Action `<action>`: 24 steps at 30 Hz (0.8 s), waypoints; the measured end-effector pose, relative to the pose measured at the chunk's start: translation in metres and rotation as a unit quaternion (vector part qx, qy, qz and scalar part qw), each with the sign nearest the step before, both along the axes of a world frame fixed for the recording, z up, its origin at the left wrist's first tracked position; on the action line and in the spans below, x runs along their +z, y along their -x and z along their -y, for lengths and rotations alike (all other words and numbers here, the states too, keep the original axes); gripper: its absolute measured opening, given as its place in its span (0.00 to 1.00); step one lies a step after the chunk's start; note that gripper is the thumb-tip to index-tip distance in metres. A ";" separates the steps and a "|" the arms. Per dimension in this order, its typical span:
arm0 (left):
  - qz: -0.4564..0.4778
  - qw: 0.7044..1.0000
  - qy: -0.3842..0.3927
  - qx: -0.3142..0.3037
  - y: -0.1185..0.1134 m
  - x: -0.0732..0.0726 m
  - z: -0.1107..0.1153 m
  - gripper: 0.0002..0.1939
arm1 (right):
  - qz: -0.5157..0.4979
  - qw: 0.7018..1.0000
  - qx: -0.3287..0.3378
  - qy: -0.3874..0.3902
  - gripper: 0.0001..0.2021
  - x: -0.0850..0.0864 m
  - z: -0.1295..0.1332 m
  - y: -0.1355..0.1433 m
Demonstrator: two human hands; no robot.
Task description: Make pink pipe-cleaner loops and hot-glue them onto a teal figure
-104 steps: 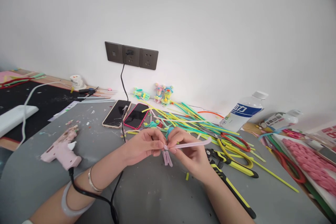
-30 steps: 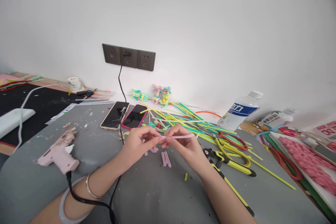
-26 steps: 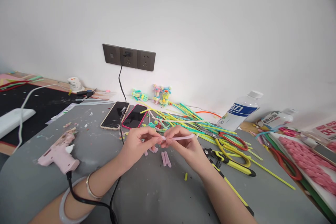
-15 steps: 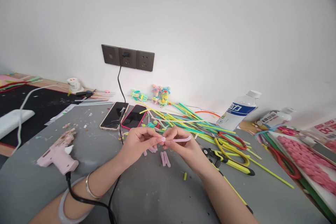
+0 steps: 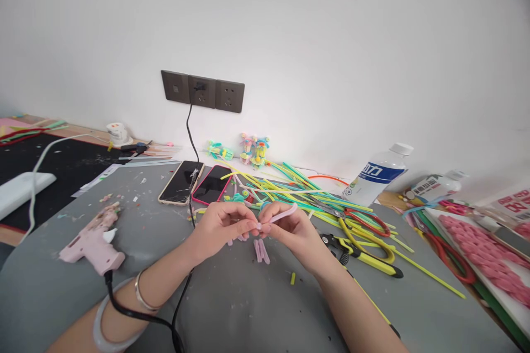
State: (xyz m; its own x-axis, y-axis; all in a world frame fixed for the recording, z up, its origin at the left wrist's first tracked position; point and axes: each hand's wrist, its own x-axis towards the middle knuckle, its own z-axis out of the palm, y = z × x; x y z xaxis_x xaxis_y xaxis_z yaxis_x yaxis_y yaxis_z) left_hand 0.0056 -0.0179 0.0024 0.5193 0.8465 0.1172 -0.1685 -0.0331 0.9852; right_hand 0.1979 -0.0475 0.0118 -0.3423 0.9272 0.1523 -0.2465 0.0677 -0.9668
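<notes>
A pale lilac pipe cleaner (image 5: pixel 284 214) is held between my two hands, its near end curled into a small knob at my fingertips. My left hand (image 5: pixel 226 226) pinches that curled end between thumb and forefinger. Close against it, my right hand (image 5: pixel 287 227) is closed on the same pipe cleaner, whose free end sticks up over the fingers to the right. Just below on the grey table (image 5: pixel 232 309) lie short folded lilac pieces (image 5: pixel 261 251). More lilac pieces are partly hidden behind my left hand.
A pink glue gun (image 5: pixel 93 240) lies left, its black cord running under my left forearm. Two phones (image 5: pixel 213 184) lie behind my hands. Yellow and green pipe cleaners (image 5: pixel 290 190), scissors (image 5: pixel 366 220), yellow-handled pliers (image 5: pixel 364 256) and a bottle (image 5: pixel 376 176) are at right. Small figures (image 5: pixel 253 150) stand by the wall.
The pipe cleaner's free end has swung upward, from nearly level to slanting up right. Both hands stay together, fingers shifted slightly around the curled end.
</notes>
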 end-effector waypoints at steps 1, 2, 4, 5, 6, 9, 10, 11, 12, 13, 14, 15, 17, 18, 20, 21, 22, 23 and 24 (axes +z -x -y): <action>0.003 1.000 0.002 -0.014 0.001 0.000 0.000 0.09 | -0.004 1.000 0.015 0.002 0.08 0.000 0.000 -0.001; 0.007 0.999 0.005 -0.032 0.001 0.001 -0.001 0.09 | -0.006 0.999 0.033 0.005 0.09 0.000 0.001 -0.001; 0.015 0.996 0.015 -0.084 0.003 0.000 -0.002 0.08 | -0.006 0.997 0.078 0.019 0.10 0.001 0.002 -0.003; 0.017 0.993 0.024 -0.115 0.004 -0.001 -0.002 0.07 | -0.003 0.995 0.101 0.026 0.10 0.001 0.003 -0.004; 0.016 0.989 0.034 -0.145 0.005 -0.001 -0.003 0.06 | 0.000 0.992 0.122 0.032 0.10 0.002 0.004 -0.005; 0.012 0.978 0.071 -0.197 0.005 -0.005 -0.003 0.04 | 0.018 0.987 0.153 0.035 0.09 0.003 0.006 -0.006; 0.011 0.976 0.083 -0.199 0.005 -0.006 -0.004 0.04 | 0.025 0.988 0.151 0.028 0.10 0.003 0.006 -0.006; 0.012 0.976 0.094 -0.197 0.004 -0.007 -0.004 0.05 | 0.030 0.989 0.144 0.016 0.10 0.002 0.006 -0.006; 0.013 0.976 0.103 -0.189 0.004 -0.007 -0.004 0.05 | 0.032 0.991 0.133 0.002 0.11 0.002 0.007 -0.006; 0.016 0.978 0.110 -0.178 0.003 -0.008 -0.004 0.05 | 0.032 0.992 0.122 -0.012 0.11 0.001 0.007 -0.006; 0.021 0.979 0.114 -0.166 0.002 -0.008 -0.005 0.05 | 0.030 0.993 0.111 -0.023 0.12 0.000 0.007 -0.006; 0.026 0.981 0.117 -0.154 0.001 -0.008 -0.005 0.06 | 0.031 0.994 0.099 -0.032 0.12 0.000 0.006 -0.006; 0.031 0.984 0.118 -0.132 0.000 -0.008 -0.005 0.07 | 0.046 0.995 0.071 -0.047 0.11 -0.002 0.005 -0.006; 0.029 0.985 0.117 -0.123 0.000 -0.008 -0.006 0.07 | 0.060 0.995 0.052 -0.058 0.10 -0.003 0.005 -0.006; 0.018 0.987 0.116 -0.113 0.000 -0.007 -0.006 0.08 | 0.095 0.992 0.015 -0.087 0.10 -0.004 0.003 -0.006; 0.011 0.987 0.117 -0.111 0.000 -0.006 -0.006 0.08 | 0.110 0.989 0.002 -0.101 0.09 -0.004 0.002 -0.006; 0.005 0.987 0.121 -0.109 0.000 -0.006 -0.007 0.09 | 0.122 0.986 -0.005 -0.114 0.09 -0.004 0.001 -0.005; 0.002 0.986 0.126 -0.107 0.000 -0.005 -0.007 0.09 | 0.132 0.983 -0.008 -0.124 0.09 -0.004 0.001 -0.005; 0.002 0.985 0.134 -0.106 0.001 -0.005 -0.007 0.10 | 0.141 0.981 -0.008 -0.134 0.09 -0.003 0.001 -0.005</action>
State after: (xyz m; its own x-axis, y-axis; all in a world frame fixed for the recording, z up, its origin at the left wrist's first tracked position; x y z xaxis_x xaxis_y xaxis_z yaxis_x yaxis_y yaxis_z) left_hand 0.0049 -0.0106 -0.0024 0.6885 0.7192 -0.0934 -0.1465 0.2641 0.9533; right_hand 0.2024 -0.0484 0.0086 -0.3913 0.8723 0.2931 0.0310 0.3308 -0.9432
